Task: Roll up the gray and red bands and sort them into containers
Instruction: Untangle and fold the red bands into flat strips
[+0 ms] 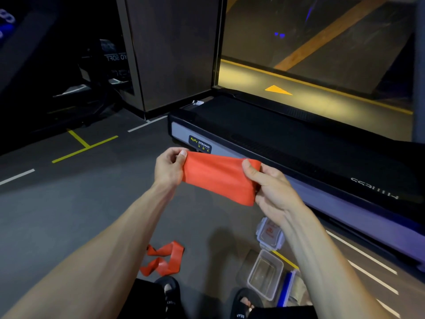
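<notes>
I hold a red band (220, 177) flat and stretched in front of me, above the floor. My left hand (169, 168) pinches its left end with thumb and fingers. My right hand (272, 187) grips its right end, thumb on top. A second red band (164, 259) lies twisted on the floor near my left foot. An open clear container (265, 273) stands on the floor at the lower right. Beyond it sits a lidded clear container (270, 234) with something red inside. No gray band is visible.
A treadmill (299, 143) with a "Body Strong" label runs along the floor just behind my hands. A blue-edged lid or container (288, 288) lies right of the open one, partly hidden by my arm. My sandalled feet (169, 288) are at the bottom edge.
</notes>
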Motion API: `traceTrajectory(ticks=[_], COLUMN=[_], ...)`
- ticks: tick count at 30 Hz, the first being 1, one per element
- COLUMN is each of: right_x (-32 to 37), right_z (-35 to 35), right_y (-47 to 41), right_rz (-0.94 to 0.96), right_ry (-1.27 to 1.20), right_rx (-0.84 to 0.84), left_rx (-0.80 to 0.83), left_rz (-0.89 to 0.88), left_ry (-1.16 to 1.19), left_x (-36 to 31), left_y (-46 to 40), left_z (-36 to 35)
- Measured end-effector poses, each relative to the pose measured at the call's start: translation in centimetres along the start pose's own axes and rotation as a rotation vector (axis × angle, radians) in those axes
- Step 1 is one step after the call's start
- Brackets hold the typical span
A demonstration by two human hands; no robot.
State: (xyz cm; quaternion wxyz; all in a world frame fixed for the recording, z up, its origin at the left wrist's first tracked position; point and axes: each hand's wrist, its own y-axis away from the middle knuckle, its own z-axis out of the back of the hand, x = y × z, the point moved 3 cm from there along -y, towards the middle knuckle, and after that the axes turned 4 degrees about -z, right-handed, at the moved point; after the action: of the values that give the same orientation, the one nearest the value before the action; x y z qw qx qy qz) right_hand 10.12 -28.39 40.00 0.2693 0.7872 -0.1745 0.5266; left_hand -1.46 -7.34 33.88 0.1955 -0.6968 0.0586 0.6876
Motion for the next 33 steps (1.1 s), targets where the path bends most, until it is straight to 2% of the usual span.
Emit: traceTrajectory(ticks=[12, 19, 23, 30, 33], right_x=[0.5, 0.4, 0.1, 0.0, 0.2], right_z=[-1.3, -1.6, -0.4, -0.4, -0.8], right_y=[1.4, 1.4, 0.7, -0.2, -0.7], right_rz=[0.026, 0.121, 0.091, 0.038, 0.047], right_ry=[-0.074, 0.058, 0.047, 0.06, 0.009], right_rx=[-0.03, -0.102, -0.138, -0.003, -0.012], left_rx=[-0.012, -0.008, -0.016, 0.009, 0.024], left_rz=[0.001, 0.004, -0.006, 0.0, 0.006], left_ry=[0.033, 0.047, 0.029, 0.001, 0.007], left_x=[-1.0, -0.8, -0.4, 0.7, 1.0], left_y=[1.6, 2.2, 1.8, 0.8, 0.4], left_z=[-0.6, -1.1, -1.0, -1.3, -2.0])
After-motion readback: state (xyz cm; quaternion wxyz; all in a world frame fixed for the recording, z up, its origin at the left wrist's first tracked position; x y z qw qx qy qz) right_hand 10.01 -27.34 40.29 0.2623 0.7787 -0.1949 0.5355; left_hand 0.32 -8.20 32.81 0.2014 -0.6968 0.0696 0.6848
